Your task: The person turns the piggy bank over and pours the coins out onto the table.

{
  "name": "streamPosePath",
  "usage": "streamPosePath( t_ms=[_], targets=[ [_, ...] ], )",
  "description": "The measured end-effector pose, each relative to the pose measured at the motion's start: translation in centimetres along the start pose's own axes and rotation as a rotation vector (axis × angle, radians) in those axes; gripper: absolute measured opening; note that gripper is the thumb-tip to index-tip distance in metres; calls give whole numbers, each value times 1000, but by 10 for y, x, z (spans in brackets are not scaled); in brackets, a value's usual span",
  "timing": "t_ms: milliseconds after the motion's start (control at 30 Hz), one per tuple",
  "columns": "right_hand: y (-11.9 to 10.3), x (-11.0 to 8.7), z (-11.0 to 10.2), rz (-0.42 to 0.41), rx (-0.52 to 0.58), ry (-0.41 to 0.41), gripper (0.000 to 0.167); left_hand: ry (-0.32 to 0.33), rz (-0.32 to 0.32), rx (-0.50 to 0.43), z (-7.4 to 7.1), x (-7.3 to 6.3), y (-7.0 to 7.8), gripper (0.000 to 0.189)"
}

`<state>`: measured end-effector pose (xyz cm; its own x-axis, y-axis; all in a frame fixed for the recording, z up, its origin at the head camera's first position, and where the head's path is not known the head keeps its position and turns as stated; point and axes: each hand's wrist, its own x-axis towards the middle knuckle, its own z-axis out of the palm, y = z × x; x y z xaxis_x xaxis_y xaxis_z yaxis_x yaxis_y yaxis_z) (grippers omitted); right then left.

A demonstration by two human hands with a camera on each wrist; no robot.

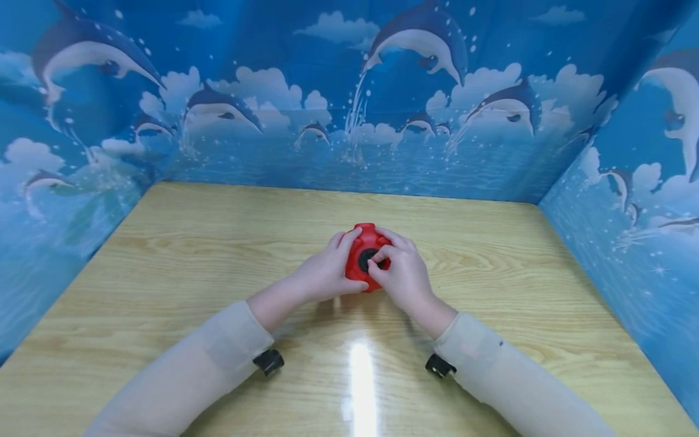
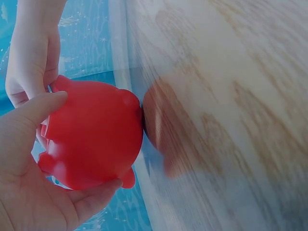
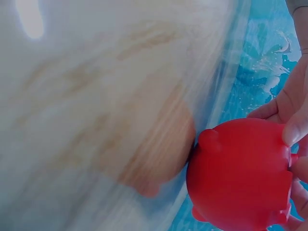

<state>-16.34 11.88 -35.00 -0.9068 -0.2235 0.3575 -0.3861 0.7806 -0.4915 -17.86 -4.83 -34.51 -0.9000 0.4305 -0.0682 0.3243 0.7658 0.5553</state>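
A round, glossy red piggy bank with stubby bumps rests upside down on the table, its black round plug facing up. My left hand grips its left side, thumb at the near edge and fingers round the far side. Thumb and index finger of my right hand pinch at the plug, while other fingers touch the right side. In the left wrist view the piggy bank touches the tabletop. The right wrist view shows its smooth body; the plug is hidden there.
The wood-grain table is shiny and reflects a bright light strip near its front. Blue dolphin-print curtains stand along the back and both sides. Small black wrist cameras sit at both sleeve cuffs.
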Motion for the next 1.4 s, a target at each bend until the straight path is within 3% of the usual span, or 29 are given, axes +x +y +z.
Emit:
streamPosePath(
  t_ms=[367,533,1400],
  targets=[
    [7,-4,3,-8,137,43,10,4,16,18,-1,0,1,99],
    [6,-4,5,27,187,64,6,-2,14,20,-1,0,1,99],
    [7,-3,9,105,283,84,8,-8,11,17,-1,1,1,98]
  ],
)
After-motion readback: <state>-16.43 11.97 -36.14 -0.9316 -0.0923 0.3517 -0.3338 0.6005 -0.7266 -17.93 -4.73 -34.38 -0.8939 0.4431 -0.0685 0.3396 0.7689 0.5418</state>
